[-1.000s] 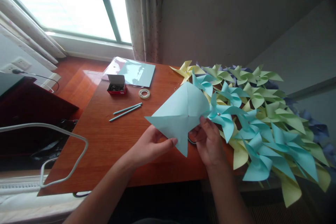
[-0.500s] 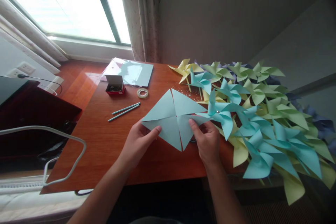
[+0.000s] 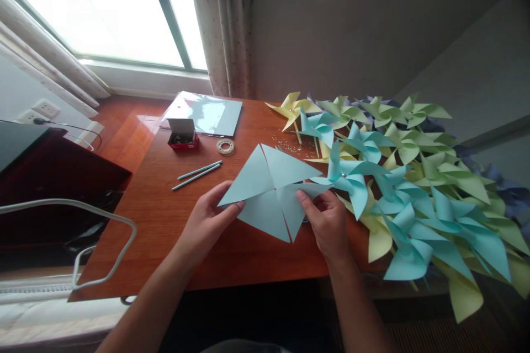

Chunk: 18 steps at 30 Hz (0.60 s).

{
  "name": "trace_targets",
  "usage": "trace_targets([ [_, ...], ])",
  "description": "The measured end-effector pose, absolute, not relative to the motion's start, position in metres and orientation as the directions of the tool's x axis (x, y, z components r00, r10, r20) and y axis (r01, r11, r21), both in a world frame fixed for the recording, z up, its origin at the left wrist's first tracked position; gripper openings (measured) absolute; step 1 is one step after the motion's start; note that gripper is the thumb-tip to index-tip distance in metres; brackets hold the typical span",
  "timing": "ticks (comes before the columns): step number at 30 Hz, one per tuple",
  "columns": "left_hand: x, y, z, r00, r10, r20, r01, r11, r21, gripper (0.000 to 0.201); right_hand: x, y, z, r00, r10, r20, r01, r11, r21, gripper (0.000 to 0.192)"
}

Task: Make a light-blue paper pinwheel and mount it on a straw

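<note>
paper: a cut blue square (image 3: 271,190) is lying near the table's (image 3: 174,231) front edge, beside the pinwheels (image 3: 397,176).
left hand: (image 3: 205,223) is pinching the paper's left corner.
right hand: (image 3: 327,220) is gripping a right flap.
step: flaps are seemingly being readied for folding; next likely needs a corner brought to the centre.
unclear: the box's (image 3: 182,133) contents are too small to make out.
</note>
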<state>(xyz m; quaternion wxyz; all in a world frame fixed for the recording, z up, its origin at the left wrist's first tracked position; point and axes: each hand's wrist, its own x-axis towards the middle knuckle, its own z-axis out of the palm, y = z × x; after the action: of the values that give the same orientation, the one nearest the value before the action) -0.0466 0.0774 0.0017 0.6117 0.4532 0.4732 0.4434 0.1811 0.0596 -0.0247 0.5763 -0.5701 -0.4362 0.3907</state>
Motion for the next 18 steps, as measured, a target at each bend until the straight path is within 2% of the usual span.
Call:
trace_targets([
  [7, -0.058, 0.086, 0.008, 0.181, 0.972, -0.148, -0.159, 0.178, 0.971, 0.036, 0.182, 0.062, -0.012, 0.27, 0.963, 0.017, -0.019, 0.024, -1.0, 0.013],
  [14, -0.066, 0.094, 0.012, 0.104, 0.958, -0.267, -0.313, 0.286, 0.906, 0.033, 0.183, 0.066, -0.012, 0.249, 0.968, 0.034, -0.001, 0.035, -0.999, 0.012],
  [18, -0.061, 0.103, 0.015, 0.091, 0.972, -0.217, -0.176, 0.231, 0.957, 0.031, 0.179, 0.063, -0.011, 0.201, 0.979, 0.012, 0.031, 0.006, -1.0, 0.014],
])
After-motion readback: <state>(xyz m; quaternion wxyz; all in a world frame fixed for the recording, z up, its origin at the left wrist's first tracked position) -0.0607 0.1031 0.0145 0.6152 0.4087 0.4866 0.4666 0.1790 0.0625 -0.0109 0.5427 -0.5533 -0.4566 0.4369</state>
